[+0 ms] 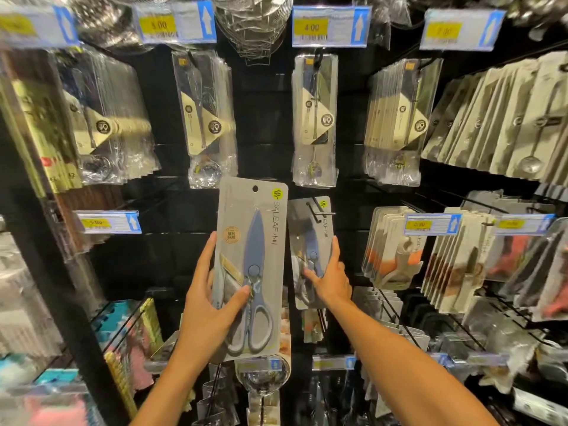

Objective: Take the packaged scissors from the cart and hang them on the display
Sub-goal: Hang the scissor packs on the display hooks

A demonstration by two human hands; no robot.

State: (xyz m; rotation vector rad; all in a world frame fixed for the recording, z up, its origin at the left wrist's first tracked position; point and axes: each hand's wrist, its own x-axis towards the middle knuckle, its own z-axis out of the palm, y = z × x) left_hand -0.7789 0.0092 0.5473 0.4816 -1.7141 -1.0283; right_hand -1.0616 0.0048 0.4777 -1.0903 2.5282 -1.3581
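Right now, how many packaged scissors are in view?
2: one scissors pack held in the left hand, one hung pack on the display hook under the right hand. More may hide behind it.

Shop aisle: black peg wall (264, 124) hung with packaged utensils (314, 118), yellow price tags (330, 26) on hooks.

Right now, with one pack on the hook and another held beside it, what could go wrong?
1. The left hand holds the free pack low down, so its hang hole, left of the hook, may miss the tip.
2. The right hand grips the hung pack; a tug might slide it off.
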